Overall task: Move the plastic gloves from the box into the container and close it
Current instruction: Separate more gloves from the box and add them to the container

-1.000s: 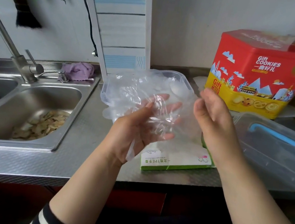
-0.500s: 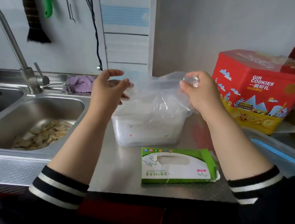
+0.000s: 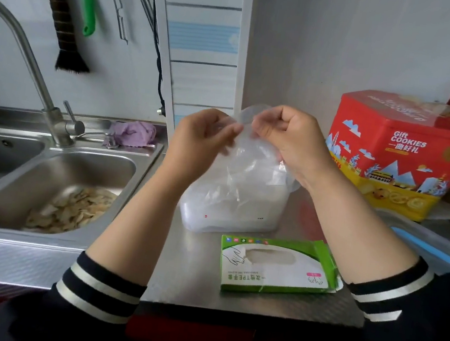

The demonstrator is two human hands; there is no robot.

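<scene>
Both my hands hold a bunch of clear plastic gloves (image 3: 244, 155) above the clear plastic container (image 3: 230, 213) on the steel counter. My left hand (image 3: 202, 136) pinches the gloves' top edge from the left. My right hand (image 3: 290, 138) grips the same edge from the right, fingers curled. The gloves hang down into the container's open top. The green and white glove box (image 3: 277, 264) lies flat on the counter in front of the container. The container's clear lid with a blue handle (image 3: 432, 249) lies at the right.
A steel sink (image 3: 55, 178) with food scraps lies at the left, with a tap (image 3: 32, 67) behind it. A purple cloth (image 3: 134, 133) sits on the sink's back rim. A red cookie tin (image 3: 401, 152) stands at the back right. Brushes hang on the wall.
My hands have come closer together over the container, gathering the gloves' top edge. A second ago they held the gloves spread out nearer to me.
</scene>
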